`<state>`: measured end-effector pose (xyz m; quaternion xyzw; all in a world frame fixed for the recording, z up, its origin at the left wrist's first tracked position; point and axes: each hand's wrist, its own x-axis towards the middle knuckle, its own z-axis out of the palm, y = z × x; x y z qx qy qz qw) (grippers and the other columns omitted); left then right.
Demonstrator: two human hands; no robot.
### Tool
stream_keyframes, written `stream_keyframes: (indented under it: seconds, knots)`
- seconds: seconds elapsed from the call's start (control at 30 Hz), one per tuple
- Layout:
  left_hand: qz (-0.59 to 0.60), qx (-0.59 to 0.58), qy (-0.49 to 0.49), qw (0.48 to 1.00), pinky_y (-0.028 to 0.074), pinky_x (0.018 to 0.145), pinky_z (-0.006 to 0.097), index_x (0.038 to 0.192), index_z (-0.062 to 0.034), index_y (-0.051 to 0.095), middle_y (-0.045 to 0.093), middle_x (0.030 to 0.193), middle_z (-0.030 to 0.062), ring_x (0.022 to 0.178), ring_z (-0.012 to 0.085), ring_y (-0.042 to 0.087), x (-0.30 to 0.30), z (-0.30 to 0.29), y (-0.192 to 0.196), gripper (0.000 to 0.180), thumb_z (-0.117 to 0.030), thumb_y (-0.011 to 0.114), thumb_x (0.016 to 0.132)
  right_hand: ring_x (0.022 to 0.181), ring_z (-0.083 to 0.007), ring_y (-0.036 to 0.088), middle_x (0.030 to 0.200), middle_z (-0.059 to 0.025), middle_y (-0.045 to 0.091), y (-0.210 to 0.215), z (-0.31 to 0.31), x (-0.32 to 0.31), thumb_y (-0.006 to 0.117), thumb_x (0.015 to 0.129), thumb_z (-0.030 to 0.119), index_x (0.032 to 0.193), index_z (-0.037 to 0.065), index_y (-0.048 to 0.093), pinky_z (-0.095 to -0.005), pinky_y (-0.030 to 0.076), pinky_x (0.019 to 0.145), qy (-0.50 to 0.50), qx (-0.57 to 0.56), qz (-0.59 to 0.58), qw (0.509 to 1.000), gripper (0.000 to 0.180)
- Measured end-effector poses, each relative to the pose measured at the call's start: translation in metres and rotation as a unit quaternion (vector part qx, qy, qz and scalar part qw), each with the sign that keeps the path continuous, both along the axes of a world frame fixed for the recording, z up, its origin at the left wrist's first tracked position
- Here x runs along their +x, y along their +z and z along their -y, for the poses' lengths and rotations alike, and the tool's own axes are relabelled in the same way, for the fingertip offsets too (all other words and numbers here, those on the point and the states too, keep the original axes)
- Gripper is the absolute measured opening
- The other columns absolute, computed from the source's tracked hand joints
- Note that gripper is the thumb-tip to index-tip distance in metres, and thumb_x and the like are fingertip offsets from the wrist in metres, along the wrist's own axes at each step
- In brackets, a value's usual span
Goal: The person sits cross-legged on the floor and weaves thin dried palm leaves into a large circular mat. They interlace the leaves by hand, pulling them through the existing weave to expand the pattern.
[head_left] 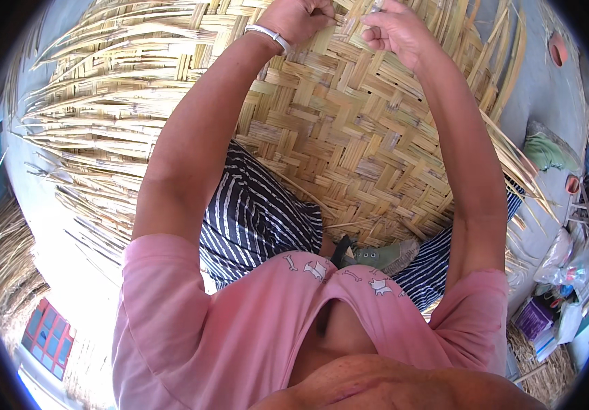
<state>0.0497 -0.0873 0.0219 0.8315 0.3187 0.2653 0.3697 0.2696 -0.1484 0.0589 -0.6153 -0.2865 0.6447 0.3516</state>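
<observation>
A large mat [356,123] of flat, pale yellow split-cane strips spreads before me, woven in a diagonal zigzag pattern. My left hand [298,20], with a white bangle [267,37] at its wrist, is at the far edge of the view. Its fingers are closed in a pinch over the weave; what lies between them is too small to make out. To its right, my right hand [400,33] is curled, palm partly turned up, with thumb and forefinger together. Something small and pale may be at those fingertips, but I cannot make it out. A short gap separates the hands.
Long loose strip ends [96,143] fan out to the left, with more [513,61] at the right. A green shoe [376,256] is by the mat's near edge. Farther right are a clay pot [557,50], a green cloth [547,150] and a purple box [533,318].
</observation>
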Motion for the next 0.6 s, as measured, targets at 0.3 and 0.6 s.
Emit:
stream_keyframes:
  seconds: [0.3, 0.6]
  knots:
    - [-0.030, 0.030, 0.034, 0.999, 0.054, 0.071, 0.037, 0.088, -0.0061, 0.071, 0.069, 0.083, 0.0131, 0.076, 0.0255, 0.068, 0.000, -0.007, -0.016, 0.010, -0.008, 0.077, 0.081, 0.068, -0.0157, 0.066, 0.087, -0.0058, 0.067, 0.004, 0.004, -0.003, 0.061, 0.094, 0.002, 0.114, 0.005, 0.063, -0.0297, 0.055, 0.057, -0.004, 0.013, 0.029, 0.999, 0.021]
    - [-0.058, -0.072, 0.047, 0.995, 0.053, 0.067, 0.035, 0.084, -0.0062, 0.072, 0.070, 0.081, 0.0120, 0.069, 0.0199, 0.065, 0.002, -0.006, -0.005, 0.011, -0.009, 0.082, 0.079, 0.067, -0.0151, 0.066, 0.087, -0.0058, 0.067, 0.002, 0.003, 0.003, 0.063, 0.093, 0.002, 0.115, 0.004, 0.061, -0.0301, 0.054, 0.057, 0.002, 0.020, -0.016, 1.000, 0.022]
